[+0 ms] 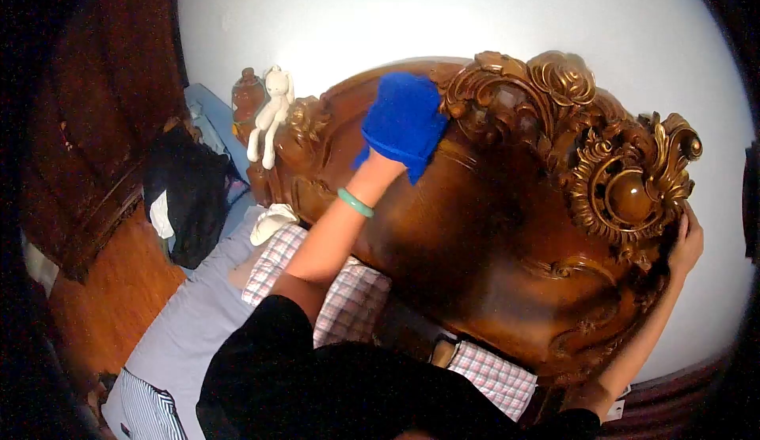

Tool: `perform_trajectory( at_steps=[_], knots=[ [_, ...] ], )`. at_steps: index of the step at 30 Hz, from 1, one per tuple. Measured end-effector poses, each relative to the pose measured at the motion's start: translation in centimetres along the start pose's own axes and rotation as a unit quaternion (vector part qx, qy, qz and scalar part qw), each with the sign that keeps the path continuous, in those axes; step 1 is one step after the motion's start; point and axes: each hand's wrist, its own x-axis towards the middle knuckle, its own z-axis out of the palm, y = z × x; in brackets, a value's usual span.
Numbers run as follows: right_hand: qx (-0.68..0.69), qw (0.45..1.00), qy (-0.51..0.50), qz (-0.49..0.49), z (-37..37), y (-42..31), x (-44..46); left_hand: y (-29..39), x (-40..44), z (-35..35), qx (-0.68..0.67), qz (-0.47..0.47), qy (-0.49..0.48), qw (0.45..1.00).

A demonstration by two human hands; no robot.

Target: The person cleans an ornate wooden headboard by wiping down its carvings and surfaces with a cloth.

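Blue cloth [405,115] covers left hand [385,166], grip hidden, upper left on headboard [475,202]; right hand [687,243], grip unclear, at right edge.

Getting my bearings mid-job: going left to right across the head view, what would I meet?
Black fabric heap → white plush toy → blue cloth → rose-like carving → right hand.

Close head-worn view, forward and down onto the wooden headboard [475,202].
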Motion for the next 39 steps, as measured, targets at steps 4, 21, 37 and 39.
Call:
perform_trajectory(
  at_steps=[4, 21, 37, 39],
  knots=[
    [-0.002, 1.000, 0.002, -0.008, 0.4, 0.8, 0.4, -1.0, -0.6, 1.5, 0.034, 0.007, -0.050, 0.998],
    [-0.016, 1.000, 0.022, 0.004, 0.2, -0.2, 0.2, 1.4, -4.8, 3.5, -0.103, -0.031, 0.111, 0.988],
    [0.020, 1.000, 0.003, -0.003, -0.4, -1.2, 0.0, 2.8, -5.3, 5.8, -0.108, -0.130, 0.046, 0.985],
    [0.032, 0.999, 0.003, -0.016, -0.4, -1.2, 0.0, 2.6, -5.5, 5.7, -0.129, -0.160, 0.074, 0.976]
  ],
)
